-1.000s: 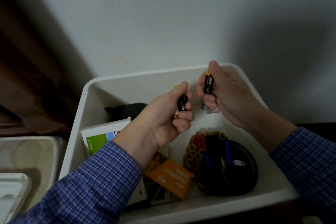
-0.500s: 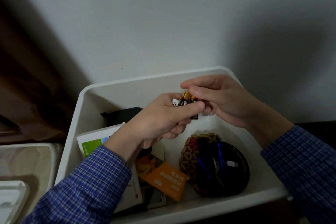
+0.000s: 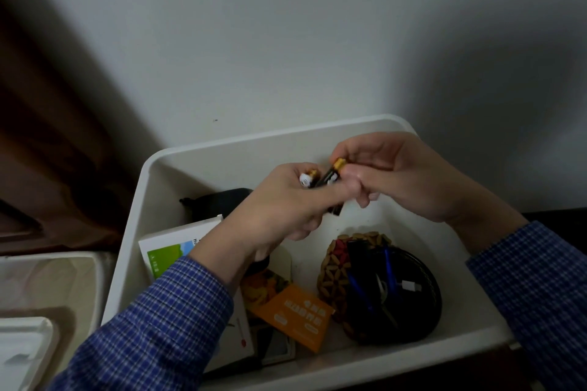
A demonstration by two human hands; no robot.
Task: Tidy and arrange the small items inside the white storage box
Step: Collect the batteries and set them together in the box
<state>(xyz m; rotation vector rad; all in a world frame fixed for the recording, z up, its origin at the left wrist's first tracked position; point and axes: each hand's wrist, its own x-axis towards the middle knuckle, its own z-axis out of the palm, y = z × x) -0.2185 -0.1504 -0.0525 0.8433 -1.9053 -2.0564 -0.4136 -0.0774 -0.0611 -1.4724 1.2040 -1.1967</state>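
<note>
Together, both hands (image 3: 333,197) grip black, gold-capped batteries (image 3: 330,175) above the white box (image 3: 222,149).

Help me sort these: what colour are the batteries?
Black with gold ends, batteries, head view.

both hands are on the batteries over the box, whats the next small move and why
Probably ease the tilted battery from the right hand into the left hand, square beside the battery already gripped there. Both hands meet above the white storage box, batteries not yet aligned.

hands (image 3: 397,174) now joined, batteries (image 3: 330,176) pressed together
</note>
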